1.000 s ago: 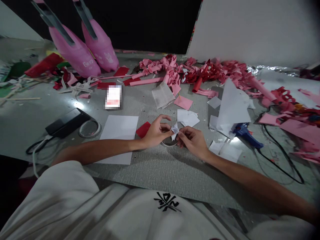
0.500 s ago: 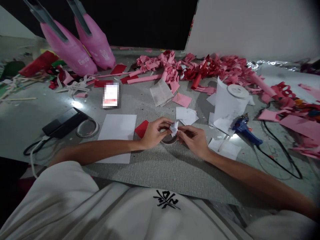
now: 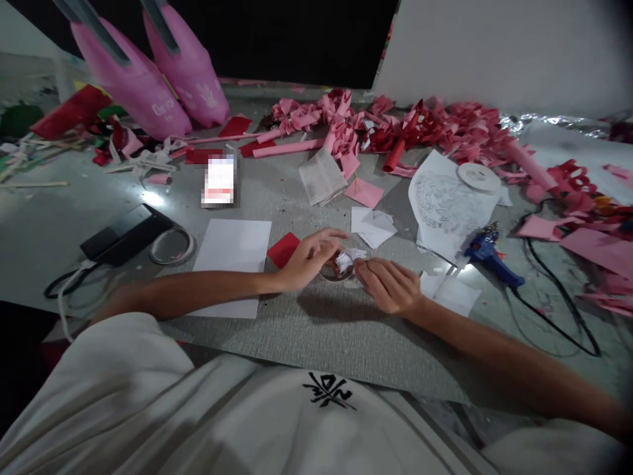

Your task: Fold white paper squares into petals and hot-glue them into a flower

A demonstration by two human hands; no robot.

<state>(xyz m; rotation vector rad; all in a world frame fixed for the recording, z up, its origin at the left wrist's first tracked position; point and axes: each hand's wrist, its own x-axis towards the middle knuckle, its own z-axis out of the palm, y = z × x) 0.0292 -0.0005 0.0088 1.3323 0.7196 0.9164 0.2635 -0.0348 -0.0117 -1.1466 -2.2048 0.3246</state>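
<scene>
Between my two hands is a small crumpled piece of white paper. My left hand grips its left side, with the index finger raised off it. With the fingertips pinched together, my right hand has hold of the right side. Just below the paper, a tape roll lies on the table, partly hidden by my left hand. Near my left wrist are a red paper square and a white sheet, the sheet lying partly under my forearm.
A blue glue gun with a black cord lies at right beside a patterned sheet. Pink paper scraps line the back. At left are a phone, a black power bank, another tape roll and pink bottles.
My right hand has turned and its fingers have curled in more at the paper. My left index finger has lifted. The patterned sheet at right has flattened down.
</scene>
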